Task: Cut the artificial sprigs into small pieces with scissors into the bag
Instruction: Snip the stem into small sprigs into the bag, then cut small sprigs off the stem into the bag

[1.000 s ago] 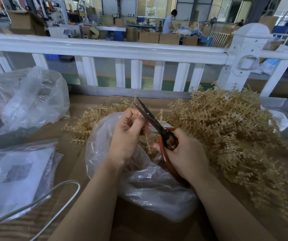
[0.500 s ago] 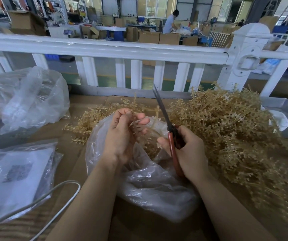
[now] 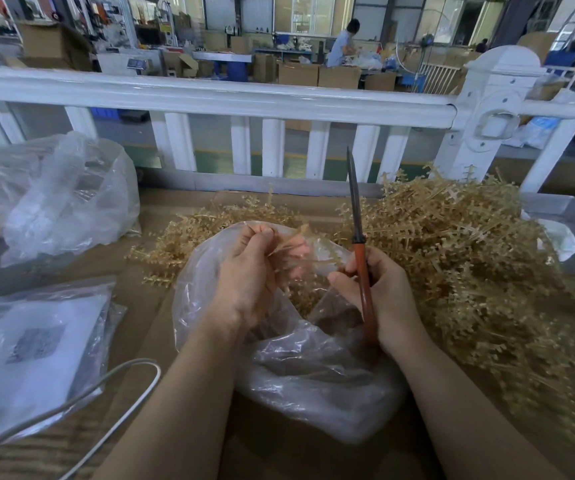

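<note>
A clear plastic bag [image 3: 300, 372] lies open on the table in front of me, with tan cut pieces [image 3: 305, 299] inside. My left hand [image 3: 248, 275] pinches a thin tan sprig [image 3: 293, 242] over the bag's mouth. My right hand [image 3: 383, 299] grips red-handled scissors [image 3: 360, 258]; their dark blades are closed and point straight up. A big heap of golden-tan artificial sprigs [image 3: 459, 258] fills the table to the right and behind the bag.
A crumpled clear bag [image 3: 54, 195] sits at far left, and a flat bag holding white sheets [image 3: 33, 351] lies near left with a white cable [image 3: 81, 403] across it. A white railing [image 3: 244, 98] runs behind the table. A person works far back.
The scissors have swung from pointing up-left across the sprig to standing upright, blades closed. My left hand shifted slightly left, still holding the sprig over the bag.
</note>
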Demonstrator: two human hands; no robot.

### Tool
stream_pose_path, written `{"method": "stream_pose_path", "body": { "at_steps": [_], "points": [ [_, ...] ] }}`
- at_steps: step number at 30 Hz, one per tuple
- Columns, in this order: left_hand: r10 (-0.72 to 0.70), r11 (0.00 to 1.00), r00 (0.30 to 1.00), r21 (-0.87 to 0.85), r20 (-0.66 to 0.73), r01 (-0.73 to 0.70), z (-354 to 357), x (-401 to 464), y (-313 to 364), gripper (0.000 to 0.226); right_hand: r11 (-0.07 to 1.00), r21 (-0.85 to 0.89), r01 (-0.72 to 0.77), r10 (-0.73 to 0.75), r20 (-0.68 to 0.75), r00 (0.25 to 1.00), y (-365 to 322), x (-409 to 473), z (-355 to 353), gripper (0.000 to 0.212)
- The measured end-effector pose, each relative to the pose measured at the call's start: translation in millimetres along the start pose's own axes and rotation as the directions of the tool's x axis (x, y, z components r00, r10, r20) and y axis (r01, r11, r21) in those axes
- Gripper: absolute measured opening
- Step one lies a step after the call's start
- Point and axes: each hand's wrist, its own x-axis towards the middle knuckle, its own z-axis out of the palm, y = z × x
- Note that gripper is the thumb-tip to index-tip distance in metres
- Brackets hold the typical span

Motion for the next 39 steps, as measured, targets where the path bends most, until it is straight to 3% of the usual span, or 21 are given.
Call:
{"method": "stream_pose_path", "body": {
  "at_steps": [5, 11, 16, 19, 22, 29, 33, 36, 39],
  "points": [
    [-0.024, 0.991, 0.999, 0.133, -0.036, 0.029, -2, -1, -1, 0.018, 0.998, 0.053, 0.021, -0.02, -0.023, 1.0, 2, 0, 1, 0.027],
    [-0.068, 0.99, 0.998, 0.126, 0.007, 0.067, -6, 1, -3, 0.009, 0.991, 0.131, 0.008, -0.001, -0.057, 0.998, 0, -1, 1, 0.027],
    [-0.135, 0.989, 0.984, 0.081, 0.114, 0.127, -10, -2, -2, 0.034, 0.992, 0.128, 0.016, -0.009, -0.058, 0.998, -2, -1, 2, 0.028],
    [-0.18, 0.943, 0.964, 0.312, 0.196, 0.112, -13, -4, 2, 0.052, 0.993, 0.119, 0.028, -0.023, -0.045, 0.999, -5, -2, 2, 0.039],
    [-0.169, 0.891, 0.968, 0.45, 0.187, 0.068, -11, -5, 1, 0.045, 0.994, 0.1, 0.035, -0.03, -0.057, 0.998, -5, -2, 2, 0.038],
    [-0.137, 0.97, 0.977, 0.225, 0.165, 0.098, -9, -4, -1, 0.031, 0.999, 0.026, 0.043, -0.043, 0.002, 0.999, -8, -3, 4, 0.039],
    [-0.153, 0.982, 0.982, 0.128, 0.112, 0.138, -7, -3, -5, 0.04, 0.999, -0.001, 0.034, -0.034, 0.019, 0.999, -7, -3, 4, 0.036],
    [-0.207, 0.966, 0.973, 0.182, 0.104, 0.186, -8, -4, -5, 0.048, 0.999, 0.042, 0.029, -0.028, -0.004, 1.0, -5, -1, 3, 0.039],
    [-0.298, 0.921, 0.942, 0.307, 0.157, 0.24, -7, -6, -3, 0.038, 0.991, 0.129, 0.034, -0.03, -0.037, 0.999, -6, 0, 3, 0.034]
  ]
}}
